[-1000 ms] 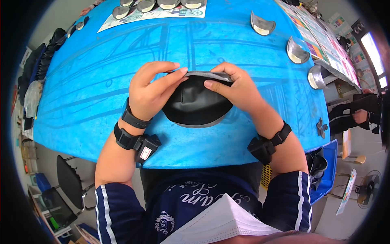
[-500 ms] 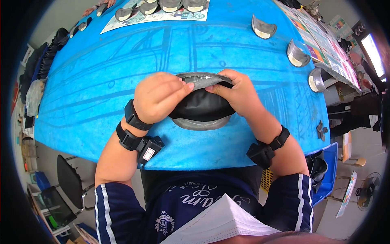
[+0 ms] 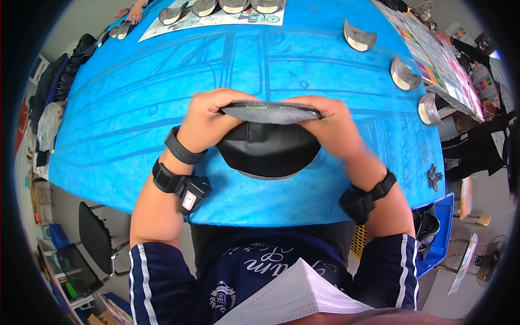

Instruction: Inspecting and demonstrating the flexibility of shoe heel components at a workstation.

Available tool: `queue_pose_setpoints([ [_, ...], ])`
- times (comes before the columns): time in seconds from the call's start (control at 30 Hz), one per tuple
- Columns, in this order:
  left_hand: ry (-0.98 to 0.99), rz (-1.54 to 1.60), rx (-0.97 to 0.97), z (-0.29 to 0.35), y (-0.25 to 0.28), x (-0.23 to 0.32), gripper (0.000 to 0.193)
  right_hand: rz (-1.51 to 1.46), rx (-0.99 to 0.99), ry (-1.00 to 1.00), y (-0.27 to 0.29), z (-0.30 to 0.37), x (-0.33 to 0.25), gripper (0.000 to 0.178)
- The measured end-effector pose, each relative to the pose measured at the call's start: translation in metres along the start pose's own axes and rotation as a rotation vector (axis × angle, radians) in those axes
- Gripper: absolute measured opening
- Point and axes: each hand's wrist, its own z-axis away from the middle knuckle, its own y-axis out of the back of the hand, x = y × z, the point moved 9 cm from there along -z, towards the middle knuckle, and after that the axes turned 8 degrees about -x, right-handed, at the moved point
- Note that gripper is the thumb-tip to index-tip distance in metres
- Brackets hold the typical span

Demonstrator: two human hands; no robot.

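Note:
Both my hands hold a black, smooth, cap-shaped piece [image 3: 271, 149] with a grey fuzzy band along its upper edge, above the near middle of the table. My left hand [image 3: 212, 116] grips the band's left end, its fingers curled behind it. My right hand [image 3: 331, 122] pinches the right end, with the thumb on the near side. The band faces me and lies almost straight between the two hands. Below it the black part hangs in a rounded bowl shape, with a thin grey rim at its bottom. Most of my fingertips are hidden behind the piece.
A blue cover lies over the table [image 3: 162, 168]. Several grey curved pieces [image 3: 235, 5] stand on a printed sheet at the far side; more [image 3: 405, 73] line the right. Another person's hand [image 3: 134, 15] is at the far left. A blue crate [image 3: 441, 233] holds black items.
My hands have shifted to the ends of the band, which was folded and bunched and is now stretched straighter. At the far left, the other person's hand has come onto the grey pieces.

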Motion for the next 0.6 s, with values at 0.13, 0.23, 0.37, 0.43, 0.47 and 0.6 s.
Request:
queue_pose_setpoints([
  [0.13, 0.155, 0.437, -0.107, 0.004, 0.004, -0.023, 0.025, -0.503, -0.189, -0.038, 0.003, -0.005, 0.014, 0.027],
  [0.23, 0.244, 0.653, -0.218, 0.011, -0.007, -0.037, 0.032, -0.618, -0.231, -0.082, 0.003, -0.002, 0.019, 0.028],
  [0.37, 0.269, 0.727, -0.064, 0.004, -0.017, -0.03, 0.034, -0.557, -0.166, -0.172, 0.007, -0.004, 0.034, 0.026],
  [0.43, 0.263, 0.561, -0.002, 0.002, -0.013, -0.025, 0.028, -0.32, -0.065, -0.076, 0.008, -0.004, 0.022, 0.022],
  [0.47, 0.26, 0.568, 0.02, 0.001, -0.013, -0.02, 0.021, -0.32, -0.067, -0.075, 0.004, -0.003, 0.02, 0.022],
  [0.6, -0.063, -0.121, -0.051, -0.001, -0.016, 0.019, 0.019, 0.252, -0.041, 0.098, -0.009, 0.003, -0.013, 0.027],
])
